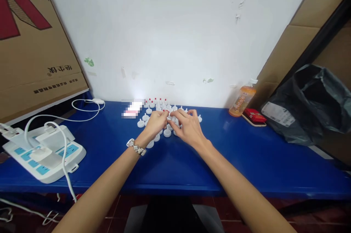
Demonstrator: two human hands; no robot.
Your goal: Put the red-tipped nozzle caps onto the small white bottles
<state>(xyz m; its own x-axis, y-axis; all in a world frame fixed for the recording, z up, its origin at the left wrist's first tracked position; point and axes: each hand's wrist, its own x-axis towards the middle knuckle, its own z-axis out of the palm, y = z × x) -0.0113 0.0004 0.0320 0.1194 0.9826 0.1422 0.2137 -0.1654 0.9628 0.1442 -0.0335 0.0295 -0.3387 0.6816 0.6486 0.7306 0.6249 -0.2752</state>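
- Head view: both hands meet over the cluster of white caps (164,123) on the blue tabletop (246,160), close to the white wall.
- The left hand (155,122), with a wristwatch (135,147) on its wrist, has its fingers curled in around a small piece with a red tip (165,111); the grip looks pinched on that piece, though it is too small to make out clearly.
- The right hand (188,125) comes in from the far side of the cluster, fingertips bunched right against the left hand's; I cannot tell whether they clamp the same piece or only steady it.
- The caps lie loose around and under both hands, and the ones nearer the wall carry red tips (156,101).
- My judgement on doing this well: keep the pinch low and firm, turn or press the small piece squarely, and keep the wrists lifted so the sleeveless forearms do not sweep the loose caps away.
- Beyond the cluster on the right hand's side, an orange bottle (242,100) and a red box (254,115) stand apart, with a black bag (312,105) further out.
- On the other side of the cluster, a white power strip (44,152) with plugged cables sits well apart, below a cardboard box (33,42).
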